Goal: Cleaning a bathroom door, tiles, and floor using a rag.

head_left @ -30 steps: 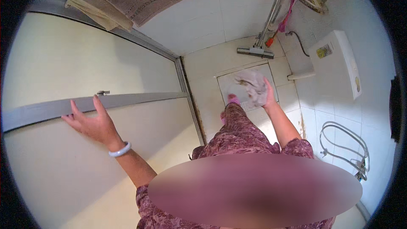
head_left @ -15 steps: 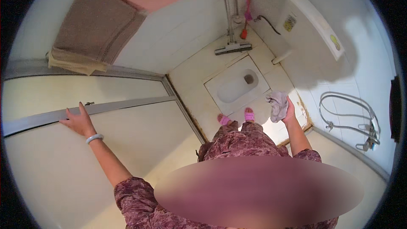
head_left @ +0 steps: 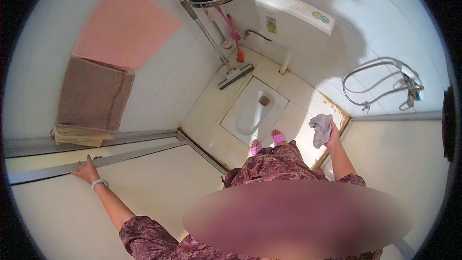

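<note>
Cloth (head_left: 321, 129) in the right hand (head_left: 333, 137), right of centre in the frame: clamping it along its right edge and letting the crumpled, greyish folds hang out on the other side. Reaching way over to the left edge of the frame with the left hand (head_left: 86, 171), spreading those fingers apart at the metal rail (head_left: 139, 152), right by a small latch (head_left: 97, 157) (not managing to tell from this angle whether pressing on it or just hovering over it). Wearing a pale bangle (head_left: 100, 183) on that wrist, plus pink sandals (head_left: 278, 137) a little below centre, and standing right by a squat toilet (head_left: 248, 123) mid-frame. Also looking down at a floor squeegee (head_left: 236, 76) just above that, and at a white tank (head_left: 293, 24) up top, right of centre. Seeing a looped shower hose (head_left: 345, 88) over at the right too, then a pink towel (head_left: 125, 29) and a brown towel (head_left: 94, 91) just below it, upper left.
</note>
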A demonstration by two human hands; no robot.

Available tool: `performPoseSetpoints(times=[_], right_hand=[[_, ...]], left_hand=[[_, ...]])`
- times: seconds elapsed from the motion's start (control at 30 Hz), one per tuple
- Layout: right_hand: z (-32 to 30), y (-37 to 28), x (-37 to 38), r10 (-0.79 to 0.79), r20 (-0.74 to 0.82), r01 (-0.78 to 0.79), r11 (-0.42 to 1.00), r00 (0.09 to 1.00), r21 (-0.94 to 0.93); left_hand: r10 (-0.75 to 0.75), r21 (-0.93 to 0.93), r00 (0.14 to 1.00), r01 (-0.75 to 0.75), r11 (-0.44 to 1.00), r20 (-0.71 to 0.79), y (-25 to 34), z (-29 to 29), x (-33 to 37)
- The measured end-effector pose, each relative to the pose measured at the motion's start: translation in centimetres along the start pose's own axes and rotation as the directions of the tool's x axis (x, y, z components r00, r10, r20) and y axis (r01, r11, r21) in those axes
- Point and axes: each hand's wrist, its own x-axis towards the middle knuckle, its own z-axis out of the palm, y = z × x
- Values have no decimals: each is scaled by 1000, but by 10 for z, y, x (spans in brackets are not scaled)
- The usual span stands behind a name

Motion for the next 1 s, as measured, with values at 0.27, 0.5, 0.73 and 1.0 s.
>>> performPoseSetpoints(times=[0.27, 0.5, 0.73, 1.0], right_hand=[[-67, 30, -28, 28, -262, -3, 995, 965, 95], [-77, 46, -60, -64, -338, 116, 984, 939, 136], [-133, 37, -73, -147, -316, 218, 955, 937, 203], [-131, -19, -40, -180, -216, 238, 929, 960, 284]], left_hand=[[37, 48, 997, -33, 998, -65, -19, 21, 21], [95, -215, 993, -108, 971, -71, -76, 41, 65], [174, -415, 968, -85, 906, 182, -62, 51, 76], [800, 338, 539, -828, 447, 263, -29, 73, 72]])
